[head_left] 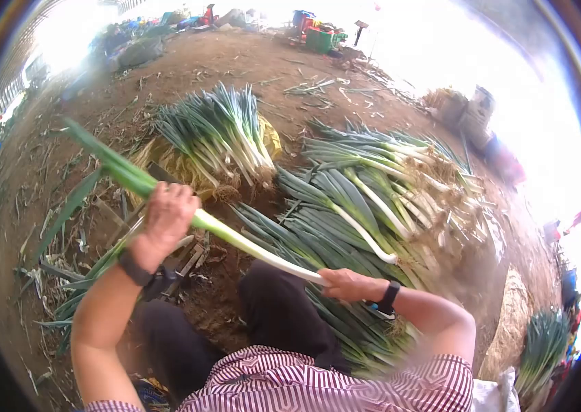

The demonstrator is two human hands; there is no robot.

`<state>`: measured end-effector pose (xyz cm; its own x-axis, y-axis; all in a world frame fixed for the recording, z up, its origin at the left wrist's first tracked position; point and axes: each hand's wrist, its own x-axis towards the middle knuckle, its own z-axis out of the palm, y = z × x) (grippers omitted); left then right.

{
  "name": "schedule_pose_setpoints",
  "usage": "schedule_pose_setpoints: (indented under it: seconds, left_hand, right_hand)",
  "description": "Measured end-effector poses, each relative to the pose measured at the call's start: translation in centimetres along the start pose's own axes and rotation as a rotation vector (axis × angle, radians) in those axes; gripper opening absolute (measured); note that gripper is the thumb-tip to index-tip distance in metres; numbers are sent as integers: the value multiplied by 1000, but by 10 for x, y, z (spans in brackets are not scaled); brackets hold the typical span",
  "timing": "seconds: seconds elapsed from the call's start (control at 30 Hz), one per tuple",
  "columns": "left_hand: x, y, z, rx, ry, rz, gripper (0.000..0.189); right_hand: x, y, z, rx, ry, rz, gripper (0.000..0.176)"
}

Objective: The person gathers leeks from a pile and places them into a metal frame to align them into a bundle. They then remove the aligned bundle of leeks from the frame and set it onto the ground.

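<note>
Across my lap I hold one long green onion, its leaves up at the left and its white end down at the right. My left hand is wrapped round the green part of the stalk. At the white root end, my right hand is closed; its fingers hide the tip. Just past my right hand lies a large heap of green onions, roots toward the right. A neat bundle of green onions rests ahead on a yellow sheet. More green onion leaves lie beside my left forearm.
Bare soil strewn with leaf scraps surrounds me. A green basket stands far ahead. Sacks sit at the right edge, and another bunch of green onions is at the lower right. Pale sacking lies nearby.
</note>
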<state>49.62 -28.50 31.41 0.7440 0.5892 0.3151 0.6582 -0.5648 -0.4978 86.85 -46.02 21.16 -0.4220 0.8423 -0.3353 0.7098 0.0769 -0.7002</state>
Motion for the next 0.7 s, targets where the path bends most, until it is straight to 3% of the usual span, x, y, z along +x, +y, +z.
schedule_pose_setpoints:
  seconds: [0.07, 0.13, 0.2, 0.23, 0.27, 0.37, 0.4, 0.5, 0.53, 0.63, 0.7]
  left_hand:
    - [-21, -23, -5, -30, -133, -40, 5]
    - [-41, -42, 6, 5, -85, -34, 8]
    - [-55, -54, -12, 1, -139, -59, 8]
    - [-64, -61, -11, -22, -179, -87, 9]
    - [-73, -66, -9, -44, -219, -115, 11]
    - [-100, -72, -5, -100, -232, -211, 16]
    - [-108, -74, -2, -123, -240, -249, 15]
    - [-130, -73, 2, -119, -283, -309, 15]
    - [-135, -72, 4, -123, -299, -324, 14]
    - [-145, -69, 12, -154, -305, -331, 14]
    - [-141, -65, 15, -189, -306, -311, 15]
  right_hand:
    - [-16, 19, 1, -54, 65, 101, 28]
    - [-19, 61, -1, -184, 184, 134, 28]
    - [-14, 99, -11, -360, 568, 71, 20]
    - [-10, 101, -24, -440, 663, 186, 20]
    - [-7, 85, -38, -757, 585, 379, 24]
    - [15, 134, -35, -1019, 423, 801, 25]
    - [17, 146, -32, -1066, 374, 791, 24]
    - [25, 165, -33, -806, 455, 812, 24]
    - [17, 138, -42, -661, 480, 771, 27]
    - [-2, 129, -70, -348, 434, 321, 29]
    - [-14, 93, -84, -150, 469, 338, 31]
